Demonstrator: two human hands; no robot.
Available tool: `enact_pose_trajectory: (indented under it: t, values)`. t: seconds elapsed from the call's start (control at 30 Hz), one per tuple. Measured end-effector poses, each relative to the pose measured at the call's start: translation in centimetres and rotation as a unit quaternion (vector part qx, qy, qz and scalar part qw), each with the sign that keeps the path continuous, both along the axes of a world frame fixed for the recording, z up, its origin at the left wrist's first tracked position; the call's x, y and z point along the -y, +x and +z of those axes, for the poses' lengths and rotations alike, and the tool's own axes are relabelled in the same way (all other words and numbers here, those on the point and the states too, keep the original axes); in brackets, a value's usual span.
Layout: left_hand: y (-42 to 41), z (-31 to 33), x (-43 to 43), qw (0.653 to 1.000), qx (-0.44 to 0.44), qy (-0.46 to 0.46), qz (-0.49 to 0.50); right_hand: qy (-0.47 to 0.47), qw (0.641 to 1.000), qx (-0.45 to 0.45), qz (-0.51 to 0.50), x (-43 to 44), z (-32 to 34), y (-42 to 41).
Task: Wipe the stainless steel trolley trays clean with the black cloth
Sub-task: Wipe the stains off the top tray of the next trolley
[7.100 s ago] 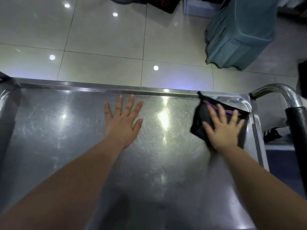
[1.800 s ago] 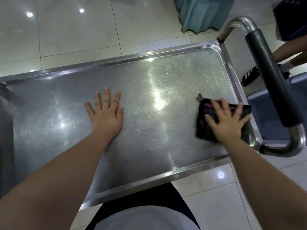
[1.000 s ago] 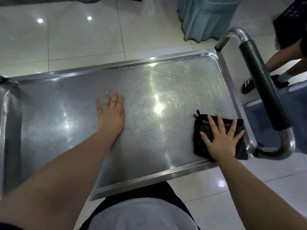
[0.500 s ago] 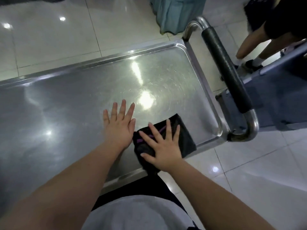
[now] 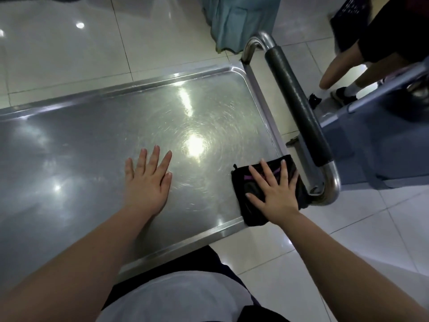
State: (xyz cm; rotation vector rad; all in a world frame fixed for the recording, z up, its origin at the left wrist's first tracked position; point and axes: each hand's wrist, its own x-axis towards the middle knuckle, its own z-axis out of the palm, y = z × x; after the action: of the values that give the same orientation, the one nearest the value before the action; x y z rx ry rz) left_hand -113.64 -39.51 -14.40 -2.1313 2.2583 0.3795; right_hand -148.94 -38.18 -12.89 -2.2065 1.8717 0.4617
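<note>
The cloth [image 5: 241,189] is black with a purple stripe, folded into a thick square. It lies in the near right corner of the shiny tray [image 5: 92,147], and its near edge sits over the rim. The right hand [image 5: 276,196] lies flat on top of it. Its fingers [image 5: 269,174] are straight and spread wide, with the cloth under them. The left hand [image 5: 146,184] lies flat on the bare tray, fingers straight, well apart from the cloth.
</note>
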Motion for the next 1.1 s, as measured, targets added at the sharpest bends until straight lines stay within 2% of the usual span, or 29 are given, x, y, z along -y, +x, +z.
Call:
enact_pose_trajectory:
  t: [0.1,0.2,0.4,0.53,0.67,0.83,0.93,1.1]
  values:
    - [0.0,-0.3,0.1,1.0,-0.001,-0.008,-0.004,-0.009,0.999,0.008,0.032,2.5,0.1,0.6]
    - [0.1,-0.5,0.3,1.0,0.007,-0.011,-0.012,-0.029,0.997,0.03,0.061,9.1,0.2,2.8]
    - [0.2,-0.9,0.9,1.0,0.021,-0.012,-0.004,-0.038,0.998,0.041,0.019,21.0,-0.3,7.3]
    - [0.3,-0.4,1.3,1.0,0.01,-0.001,0.005,-0.041,0.996,0.082,-0.002,19.4,-0.1,7.4]
    - [0.0,0.3,1.0,1.0,0.005,0.016,0.004,-0.039,0.995,0.088,-0.024,11.4,0.2,5.3]
    - [0.1,0.4,0.8,1.0,0.0,0.014,-0.005,-0.009,0.996,0.084,0.017,2.3,0.1,4.5]
    - [0.2,0.2,0.8,1.0,0.002,0.009,-0.012,-0.011,0.996,0.08,0.027,4.3,0.1,5.5]
    - [0.4,-0.3,1.1,1.0,-0.005,0.007,-0.012,-0.046,0.997,0.055,-0.005,16.9,-0.4,9.3]
